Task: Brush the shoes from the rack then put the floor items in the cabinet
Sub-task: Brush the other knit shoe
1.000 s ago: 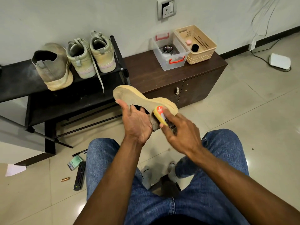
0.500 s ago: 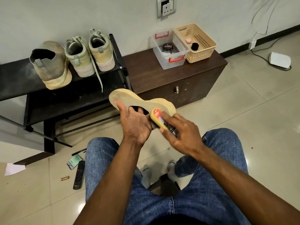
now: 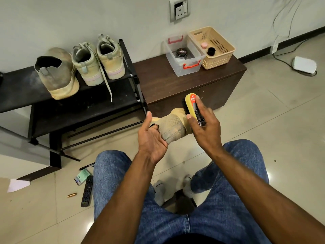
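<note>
Here the shoe (image 3: 173, 125) was held in mid-air in front of the knees, between the two hands, low before the cabinet (image 3: 184, 85). Its long axis ran roughly left to right, tilting up toward the far right, with the mesh side turned to the camera. The left hand (image 3: 152, 138) gripped the shoe at its near-left end, fingers hooked into the opening and thumb raised free. The right hand (image 3: 204, 125) was wrapped around the brush (image 3: 192, 107), which stood nearly upright, its yellow back facing the camera and its dark bristles turned left against the shoe's far-right end. So the brush met the shoe at the end farthest from the holding hand, and the right hand was the nearer one to that surface.

Judging from this, a stroke would run along the shoe's length from right to left, with the left hand bracing against the push.

Three more shoes (image 3: 84, 67) stood on the rack (image 3: 105, 103) to the far left, heels toward the camera. On the floor at near left lay a remote (image 3: 87, 191), a pen (image 3: 87, 166), a small packet (image 3: 81, 176) and a small brass-coloured piece (image 3: 72, 195), well apart from the hands and apparently not yet collected.
</note>
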